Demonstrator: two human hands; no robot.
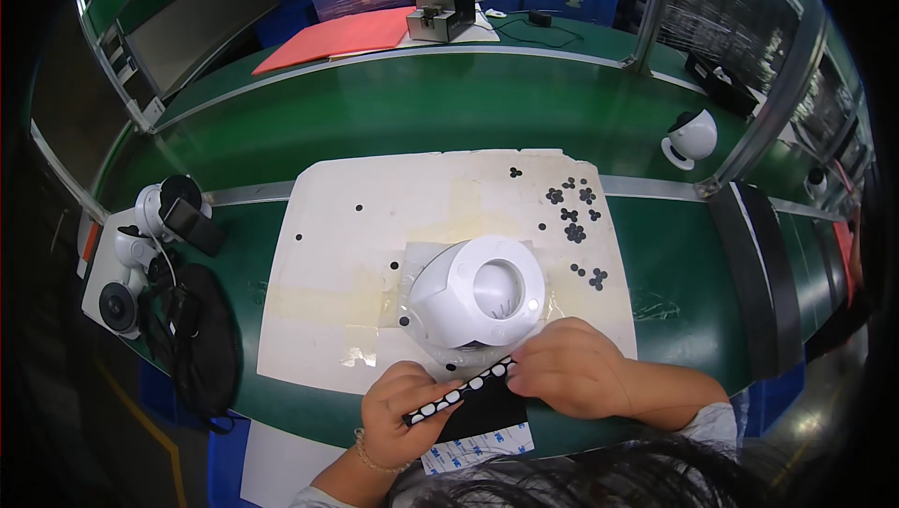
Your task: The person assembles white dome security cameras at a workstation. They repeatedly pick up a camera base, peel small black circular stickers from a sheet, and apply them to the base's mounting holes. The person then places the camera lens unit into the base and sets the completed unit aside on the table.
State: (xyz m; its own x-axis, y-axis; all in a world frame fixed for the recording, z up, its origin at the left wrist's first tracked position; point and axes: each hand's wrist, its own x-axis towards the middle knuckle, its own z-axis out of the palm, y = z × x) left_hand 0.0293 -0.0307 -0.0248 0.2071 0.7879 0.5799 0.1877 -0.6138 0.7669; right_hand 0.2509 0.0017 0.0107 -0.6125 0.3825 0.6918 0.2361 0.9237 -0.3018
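My left hand (398, 412) is closed round the lower left end of a narrow black strip with white round spots (478, 382). At the strip's upper right end, the fingers of my right hand (569, 369) pinch it; whether a small piece is between the fingertips is hidden. Below the strip are a black sheet (485, 412) and white backing paper with blue print (478, 449). Just beyond my hands a rounded white plastic housing (459, 293) with a round hollow lies on clear film. Small round black pads (575, 233) are scattered on the white board (328, 293) around it.
On the left stand white cameras (136, 248), beside a black pouch with cables (201, 330). A white camera (693, 136) is on the green bench at the far right, near a metal post. Black strips (758, 274) lie right. Behind are a metal box (440, 14) and red sheets (346, 38).
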